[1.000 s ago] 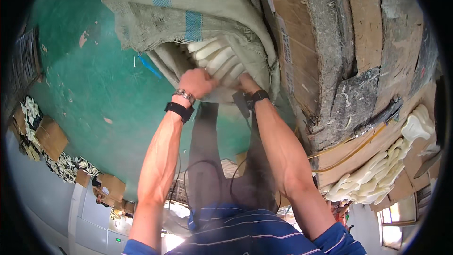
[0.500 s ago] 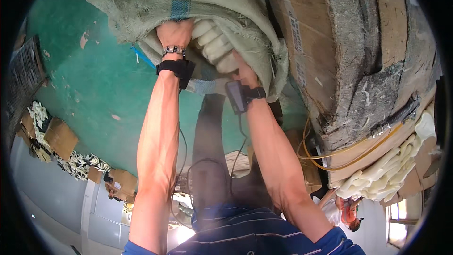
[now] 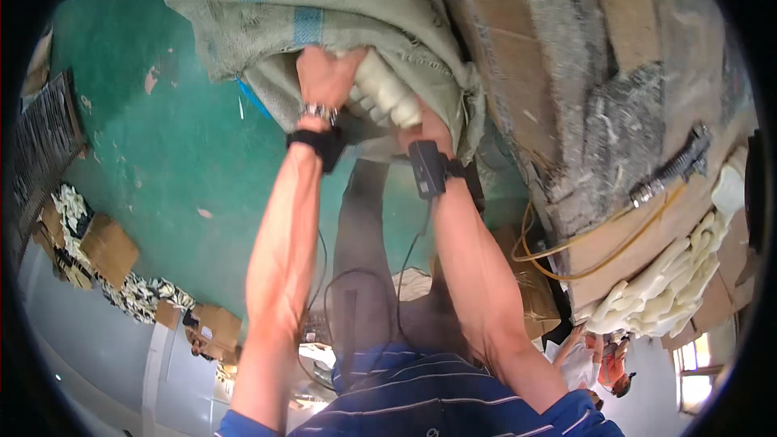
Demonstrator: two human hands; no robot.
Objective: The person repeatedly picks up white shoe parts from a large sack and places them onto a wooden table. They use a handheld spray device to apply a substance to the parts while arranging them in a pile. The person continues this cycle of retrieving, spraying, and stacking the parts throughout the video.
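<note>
A large grey-green woven sack (image 3: 356,12) with blue stripes lies before me, its mouth turned toward me. Inside the mouth is a bundle of cream-white gloves (image 3: 384,89), stacked in rounded folds. My left hand (image 3: 328,74) is closed at the bundle's far left end, its fingers bent over the top, close to the sack's rim. My right hand (image 3: 430,128) grips the near right end, its fingers partly hidden behind the gloves and the sack's edge. More white pieces show beneath the bundle, deeper in the opening.
A worn, cardboard-covered bench (image 3: 599,113) stands at the right, with a yellow hose (image 3: 599,265) and a pile of white gloves (image 3: 668,291). The green floor (image 3: 178,162) spreads at the left. Cardboard boxes (image 3: 109,249) and glove heaps lie beyond. A person (image 3: 615,368) is at lower right.
My left hand has moved right from the sack's rim onto the far end of the glove bundle. The bundle has shifted slightly right and now covers part of the white pieces below.
</note>
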